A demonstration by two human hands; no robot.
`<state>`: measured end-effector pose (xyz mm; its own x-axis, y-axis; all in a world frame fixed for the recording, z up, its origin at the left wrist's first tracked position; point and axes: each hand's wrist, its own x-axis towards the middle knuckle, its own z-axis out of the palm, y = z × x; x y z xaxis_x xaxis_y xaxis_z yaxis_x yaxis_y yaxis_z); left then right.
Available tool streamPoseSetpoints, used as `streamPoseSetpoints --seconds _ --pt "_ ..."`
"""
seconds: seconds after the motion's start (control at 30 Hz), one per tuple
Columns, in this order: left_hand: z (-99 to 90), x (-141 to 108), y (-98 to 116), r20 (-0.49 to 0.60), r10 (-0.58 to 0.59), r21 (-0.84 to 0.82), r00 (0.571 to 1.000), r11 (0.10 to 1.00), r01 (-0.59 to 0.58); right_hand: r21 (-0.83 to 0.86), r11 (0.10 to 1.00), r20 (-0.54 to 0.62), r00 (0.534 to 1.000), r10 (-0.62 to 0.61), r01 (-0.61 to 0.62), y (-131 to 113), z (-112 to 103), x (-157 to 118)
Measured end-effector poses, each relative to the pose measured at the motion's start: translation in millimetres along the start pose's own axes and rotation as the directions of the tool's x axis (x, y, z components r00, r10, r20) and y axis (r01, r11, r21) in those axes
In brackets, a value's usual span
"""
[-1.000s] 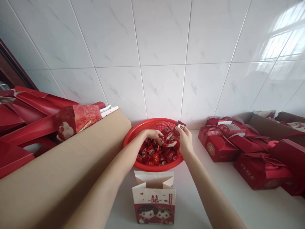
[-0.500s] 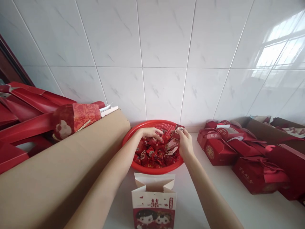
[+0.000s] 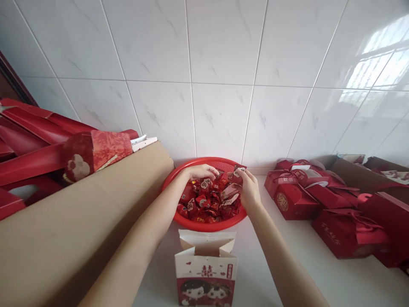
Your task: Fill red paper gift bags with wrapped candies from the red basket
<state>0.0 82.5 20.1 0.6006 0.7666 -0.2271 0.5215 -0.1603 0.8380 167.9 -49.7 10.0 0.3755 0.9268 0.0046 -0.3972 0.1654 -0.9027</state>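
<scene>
A red plastic basket (image 3: 207,227) holds many red-wrapped candies (image 3: 204,200). Over its left side, my left hand (image 3: 203,171) reaches in with fingers curled above the candies; whether it grips one is too small to tell. My right hand (image 3: 248,185), at the basket's right rim, pinches a dark red wrapped candy (image 3: 238,171) between thumb and fingers. In front of the basket stands an open-topped paper gift bag (image 3: 206,273), cream above and red below, with two cartoon figures printed on it.
A large cardboard box (image 3: 96,204) on the left holds folded red boxes (image 3: 38,128). Several closed red gift boxes (image 3: 297,200) sit at the right, beside another cardboard box (image 3: 348,172). A tiled wall (image 3: 220,119) rises behind the basket.
My left hand has shifted slightly up and left, uncovering a candy with a white label below it. My right hand still holds its candy, turned a little. The view has tilted slightly.
</scene>
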Motion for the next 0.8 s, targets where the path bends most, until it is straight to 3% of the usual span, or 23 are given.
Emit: streamPoseSetpoints --seconds 0.07,0.17,0.27,0.4,0.53,0.73,0.8 --pt "-2.6 1.1 -2.5 -0.039 -0.047 0.019 0.998 0.999 0.048 0.005 1.000 -0.009 1.000 0.003 -0.003 -0.7 0.3 -0.2" --pt "-7.8 5.4 -12.2 -0.153 -0.101 0.197 0.983 0.972 0.131 -0.004 1.000 -0.017 1.000 0.002 -0.003 -1.3 1.2 -0.6" --pt "-7.9 10.6 -21.9 -0.221 -0.040 0.384 0.975 0.915 0.125 0.000 1.000 -0.019 1.000 -0.001 0.001 -1.1 1.6 -0.7" --pt "6.2 19.6 -24.5 -0.147 0.047 0.534 0.988 0.845 0.039 -0.001 1.000 -0.022 1.000 -0.003 0.003 -0.6 1.0 -0.4" --pt "23.7 32.0 -24.3 -0.184 0.113 0.607 0.976 0.794 0.022 -0.012 1.000 -0.041 0.999 -0.017 0.017 0.1 0.8 0.6" --pt "37.0 37.4 -30.0 -0.069 0.180 0.564 0.981 0.818 -0.110 0.045 0.999 -0.065 0.998 -0.026 0.029 0.3 3.1 -0.7" --pt "39.9 36.1 -29.0 -0.095 0.192 0.514 0.977 0.850 -0.117 0.054 0.998 -0.055 0.998 -0.029 0.032 0.3 3.3 -1.5"
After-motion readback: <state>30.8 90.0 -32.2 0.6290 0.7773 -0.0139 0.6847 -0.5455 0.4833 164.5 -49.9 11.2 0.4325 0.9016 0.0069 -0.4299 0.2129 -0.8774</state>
